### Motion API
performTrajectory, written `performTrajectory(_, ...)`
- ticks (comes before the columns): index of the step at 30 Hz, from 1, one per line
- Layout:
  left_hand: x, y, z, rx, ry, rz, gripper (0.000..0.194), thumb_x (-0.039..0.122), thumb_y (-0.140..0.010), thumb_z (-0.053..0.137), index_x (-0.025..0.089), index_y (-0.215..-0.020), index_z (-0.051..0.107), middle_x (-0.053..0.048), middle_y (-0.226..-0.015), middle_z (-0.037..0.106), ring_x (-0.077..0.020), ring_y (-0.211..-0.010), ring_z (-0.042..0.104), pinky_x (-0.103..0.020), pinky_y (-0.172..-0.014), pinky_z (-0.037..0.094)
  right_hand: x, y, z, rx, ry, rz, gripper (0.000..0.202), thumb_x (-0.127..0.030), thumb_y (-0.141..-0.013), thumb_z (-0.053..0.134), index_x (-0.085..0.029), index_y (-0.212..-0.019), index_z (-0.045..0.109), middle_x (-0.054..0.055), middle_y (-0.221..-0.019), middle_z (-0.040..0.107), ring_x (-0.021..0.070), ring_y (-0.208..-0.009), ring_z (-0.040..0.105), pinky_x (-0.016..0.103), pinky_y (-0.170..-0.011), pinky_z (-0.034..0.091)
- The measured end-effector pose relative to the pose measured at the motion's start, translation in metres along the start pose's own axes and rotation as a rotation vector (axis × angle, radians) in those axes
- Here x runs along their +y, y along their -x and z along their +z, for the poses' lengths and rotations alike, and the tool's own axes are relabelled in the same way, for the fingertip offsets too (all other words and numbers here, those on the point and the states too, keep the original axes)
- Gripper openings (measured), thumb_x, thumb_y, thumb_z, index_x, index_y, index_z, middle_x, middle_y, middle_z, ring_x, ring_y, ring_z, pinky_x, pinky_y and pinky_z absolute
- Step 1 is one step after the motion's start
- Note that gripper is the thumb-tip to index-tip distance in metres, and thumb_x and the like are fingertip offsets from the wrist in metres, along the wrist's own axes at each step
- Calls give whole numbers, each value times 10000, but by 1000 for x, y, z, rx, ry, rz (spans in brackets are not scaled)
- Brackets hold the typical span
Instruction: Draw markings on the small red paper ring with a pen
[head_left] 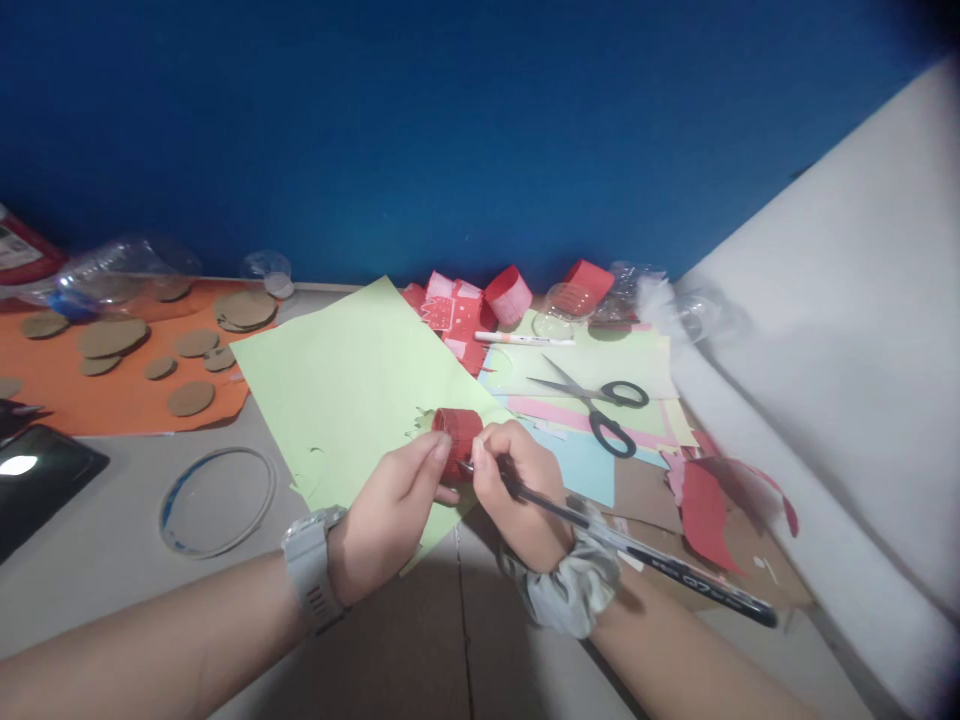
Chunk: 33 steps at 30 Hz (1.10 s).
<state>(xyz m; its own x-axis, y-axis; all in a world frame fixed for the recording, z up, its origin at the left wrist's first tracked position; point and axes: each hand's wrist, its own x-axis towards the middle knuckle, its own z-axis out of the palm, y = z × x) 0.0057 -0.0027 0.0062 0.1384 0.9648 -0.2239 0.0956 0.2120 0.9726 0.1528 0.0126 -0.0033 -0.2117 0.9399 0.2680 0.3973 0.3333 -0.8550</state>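
Between the thumb and fingers of my left hand [397, 505] is a small red paper roll [458, 432] with dark lines on its side. My right hand [521, 490] grips a black pen [652, 560], its tip end at the roll and its long barrel slanting down to the right. Fingers partly cover the lower part of the roll, and I cannot see whether the tip touches it. Under and behind my hands lies a light green paper sheet [352, 370]. Green cut paper pokes out just left of the roll.
Black-handled scissors [600, 400] lie spread on coloured papers at right, near a white marker [525, 339] and red paper pieces [705, 510]. At left are cardboard discs [112, 338] on orange paper [67, 400], a ring [217, 502], a phone [45, 490] and a plastic bottle [112, 275]. A blue wall [465, 130] stands behind.
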Motion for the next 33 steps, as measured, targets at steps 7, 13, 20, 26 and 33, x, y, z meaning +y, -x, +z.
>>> performTrajectory(7, 2, -2, 0, 6, -42, 45, 288, 333, -961, 417, 188, -753, 554, 6, -728, 585, -147, -683, 611, -250, -677, 583, -3, -2, -1, -46, 0, -30, 250, -239, -894, 487, -224, -659, 402, -35, -600, 489, 114, -547, 448, 249, -533, 371)
performTrajectory(13, -2, 0, 0, -11, 7, -8, 281, 370, -964, 441, 183, -788, 553, 2, -785, 601, -159, -710, 673, -260, -708, 579, -1, 0, 0, 13, -11, -13, 217, -241, -909, 504, -227, -706, 428, -47, -613, 480, 107, -536, 433, 244, -525, 364)
performTrajectory(20, 3, 1, 1, -11, 38, 20, 289, 361, -966, 448, 173, -810, 602, -9, -781, 639, -166, -737, 678, -265, -726, 584, 2, 1, 0, -2, -140, -95, 229, -185, -919, 492, -220, -701, 428, -33, -651, 491, 109, -560, 437, 255, -533, 364)
performTrajectory(26, -5, 5, 5, 150, 146, -72, 362, 415, -949, 505, 143, -1157, 622, -113, -1213, 669, -192, -835, 711, -334, -869, 558, 11, 7, 6, 135, -258, -204, 170, -187, -946, 464, -223, -780, 463, -16, -689, 525, 118, -553, 466, 274, -534, 382)
performTrajectory(33, -1, -1, 3, -26, 177, 26, 316, 380, -974, 488, 154, -1138, 637, -92, -1137, 714, -187, -885, 708, -253, -738, 583, 9, 7, 6, 108, -247, -228, 170, -181, -954, 454, -229, -791, 461, -20, -680, 513, 114, -537, 452, 273, -530, 381)
